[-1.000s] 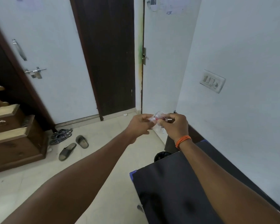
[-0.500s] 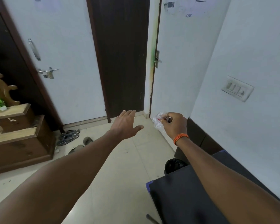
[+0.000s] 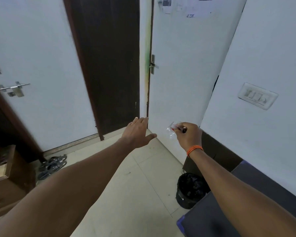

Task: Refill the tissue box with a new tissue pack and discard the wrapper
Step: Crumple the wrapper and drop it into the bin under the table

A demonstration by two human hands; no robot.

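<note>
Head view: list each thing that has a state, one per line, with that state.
left hand: open, empty, fingers spread
right hand: closed on the wrapper
wrapper: crumpled, held above the floor
bin: open-topped, black liner, upright on the floor
white door: shut
left door: bolt state unclear

We count two hands: a left hand spread with nothing in it, and a right hand closed around one crumpled clear wrapper. We see one orange wristband, on the right wrist. One black bin stands on the floor beside one dark counter. We count two white doors, one wall switch plate, and slippers whose number we cannot tell.
</note>
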